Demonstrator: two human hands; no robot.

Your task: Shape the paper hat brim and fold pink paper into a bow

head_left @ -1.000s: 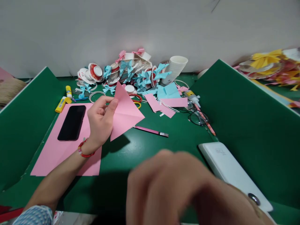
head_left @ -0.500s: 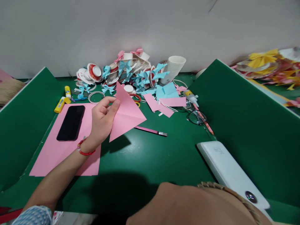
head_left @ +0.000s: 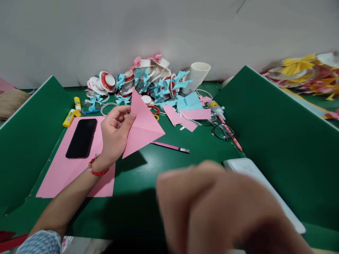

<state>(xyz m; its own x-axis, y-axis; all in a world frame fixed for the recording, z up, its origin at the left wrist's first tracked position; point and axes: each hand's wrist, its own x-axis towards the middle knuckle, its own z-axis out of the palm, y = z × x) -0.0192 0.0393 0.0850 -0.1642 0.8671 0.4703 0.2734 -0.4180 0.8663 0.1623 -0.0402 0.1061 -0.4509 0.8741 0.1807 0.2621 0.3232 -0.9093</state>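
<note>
Your left hand (head_left: 114, 135) pinches the folded pink paper triangle (head_left: 141, 125) by its left edge, thumb and fingers closed on it, holding it tilted above the green table (head_left: 148, 176). Your right hand (head_left: 222, 208) is close to the camera and blurred; whether it is open or closed cannot be told. A black phone (head_left: 81, 137) lies on a flat pink paper sheet (head_left: 60, 169) just left of your left hand. A pink craft knife (head_left: 171, 146) lies on the table near the triangle. A white rectangular device (head_left: 265, 190) sits partly behind your right hand.
</note>
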